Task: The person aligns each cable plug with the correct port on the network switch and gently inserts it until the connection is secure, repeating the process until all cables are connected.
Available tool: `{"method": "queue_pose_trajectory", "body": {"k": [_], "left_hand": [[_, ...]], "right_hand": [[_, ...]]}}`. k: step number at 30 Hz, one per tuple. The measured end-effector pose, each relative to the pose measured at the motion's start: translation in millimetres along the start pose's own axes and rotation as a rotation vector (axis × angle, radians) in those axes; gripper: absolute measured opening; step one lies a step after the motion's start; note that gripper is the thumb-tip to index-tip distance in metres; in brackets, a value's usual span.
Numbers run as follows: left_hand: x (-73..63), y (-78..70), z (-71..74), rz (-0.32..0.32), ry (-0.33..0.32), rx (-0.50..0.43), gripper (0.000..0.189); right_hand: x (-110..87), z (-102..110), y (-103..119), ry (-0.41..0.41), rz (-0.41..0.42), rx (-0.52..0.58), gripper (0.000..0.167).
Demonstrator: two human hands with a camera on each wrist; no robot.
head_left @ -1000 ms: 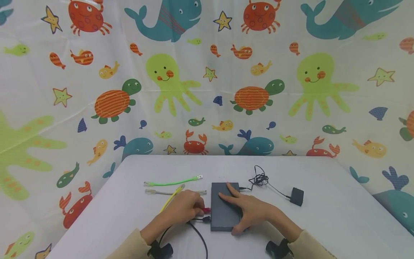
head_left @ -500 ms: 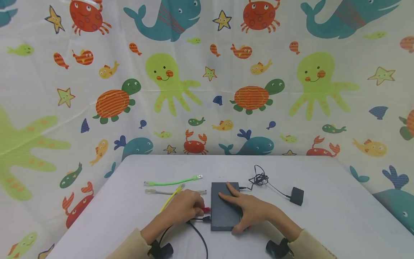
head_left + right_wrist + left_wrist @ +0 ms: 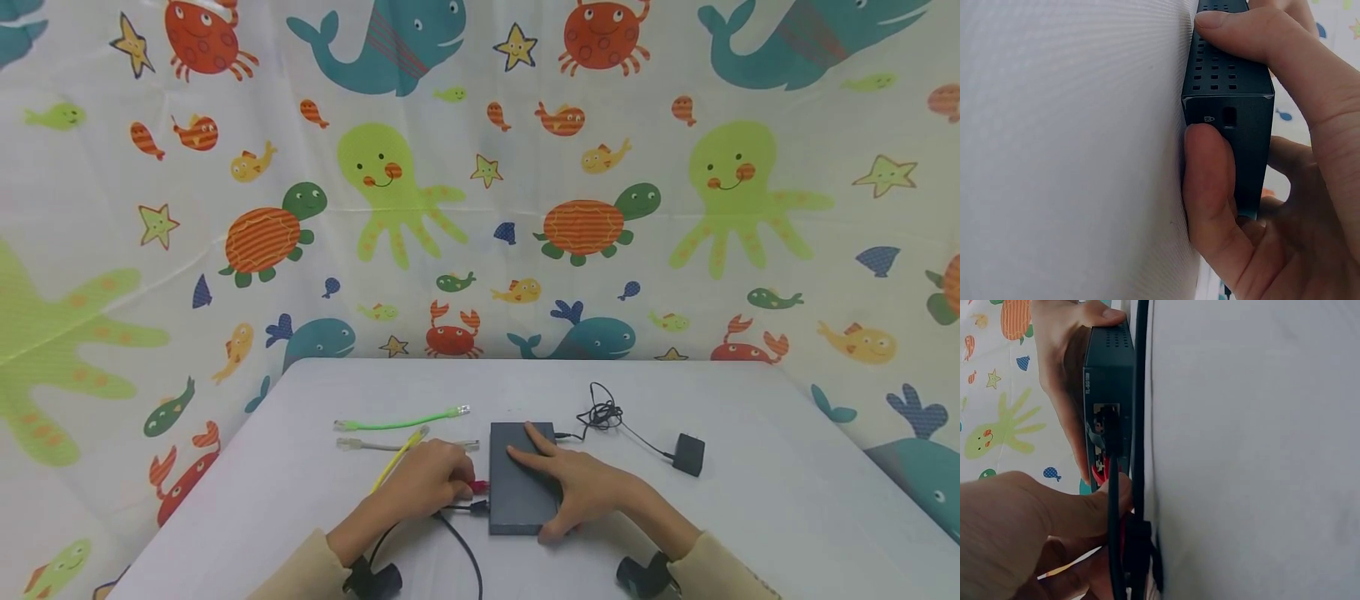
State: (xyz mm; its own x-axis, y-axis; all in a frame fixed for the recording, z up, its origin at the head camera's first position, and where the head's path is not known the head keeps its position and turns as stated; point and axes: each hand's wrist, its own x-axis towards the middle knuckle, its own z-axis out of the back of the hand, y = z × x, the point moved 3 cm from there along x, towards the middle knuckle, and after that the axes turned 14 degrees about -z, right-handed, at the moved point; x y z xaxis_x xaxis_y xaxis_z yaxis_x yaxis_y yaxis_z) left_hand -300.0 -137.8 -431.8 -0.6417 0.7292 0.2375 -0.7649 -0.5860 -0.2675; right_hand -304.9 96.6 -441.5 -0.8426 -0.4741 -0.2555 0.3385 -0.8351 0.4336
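A dark network switch [image 3: 513, 512] lies flat on the white table. My right hand [image 3: 588, 487] grips it, fingers spread over the top and thumb at the near edge. The right wrist view shows a finger against the end face, beside the lock slot [image 3: 1229, 117]. At the switch's left side my left hand [image 3: 429, 481] pinches a red network cable [image 3: 478, 487] by its plug. A black cable's plug [image 3: 1112, 428] sits in the port beside it. My thumb [image 3: 1097, 509] partly covers the red plug, so how deep it sits cannot be seen.
Green [image 3: 397, 425], grey [image 3: 367, 445] and yellow [image 3: 397, 458] network cables lie to the left, the yellow one partly behind my left hand. A thin cord [image 3: 600, 414] runs from the switch to a black power adapter [image 3: 688, 455] at the right. A patterned curtain [image 3: 480, 250] hangs behind.
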Motion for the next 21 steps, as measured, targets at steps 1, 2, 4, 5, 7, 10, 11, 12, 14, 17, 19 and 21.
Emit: {"method": "queue_pose_trajectory", "body": {"k": [1,2,4,5,7,10,11,12,14,17,19,21], "left_hand": [[0.1,-0.1,-0.1,0.000,0.001,-0.002,0.006],[0.3,-0.4,-0.2,0.000,0.003,-0.004,0.006],[0.5,-0.7,-0.7,0.002,0.010,-0.010,0.006],[0.7,-1.0,-0.7,0.005,0.015,-0.010,0.006],[1.1,-1.4,-0.4,0.008,0.018,0.000,0.006],[1.6,-1.1,-0.5,0.007,0.019,0.019,0.007],[1.9,-1.3,-0.2,0.005,0.019,0.026,0.007],[2.1,-1.0,-0.1,0.005,0.018,0.031,0.007],[2.1,-0.6,-0.4,-0.001,0.016,0.036,0.006],[2.1,-0.2,-0.8,-0.002,0.016,0.031,0.005],[2.0,0.6,-1.6,0.001,0.015,0.025,0.006],[2.1,1.2,-1.7,0.006,0.012,0.021,0.006]], "right_hand": [[0.1,0.0,0.0,0.003,-0.002,0.002,0.106],[0.1,-0.1,0.0,0.006,-0.004,0.005,0.106],[0.1,-0.3,-0.1,0.010,-0.007,0.007,0.106],[0.1,-0.4,-0.2,0.010,-0.008,0.007,0.107],[0.1,-0.6,-0.5,0.008,-0.007,0.004,0.106],[0.2,-0.6,-1.1,0.003,-0.007,0.001,0.107],[0.2,-0.5,-1.2,0.002,-0.007,0.001,0.106],[0.3,-0.4,-1.3,0.001,-0.007,0.001,0.106],[0.1,-0.1,-1.0,0.002,-0.007,0.004,0.106],[-0.3,0.4,-0.2,0.004,-0.009,0.005,0.106],[-0.5,0.7,0.4,0.007,-0.011,0.008,0.106],[-0.4,1.0,0.7,0.006,-0.011,0.004,0.106]]}}
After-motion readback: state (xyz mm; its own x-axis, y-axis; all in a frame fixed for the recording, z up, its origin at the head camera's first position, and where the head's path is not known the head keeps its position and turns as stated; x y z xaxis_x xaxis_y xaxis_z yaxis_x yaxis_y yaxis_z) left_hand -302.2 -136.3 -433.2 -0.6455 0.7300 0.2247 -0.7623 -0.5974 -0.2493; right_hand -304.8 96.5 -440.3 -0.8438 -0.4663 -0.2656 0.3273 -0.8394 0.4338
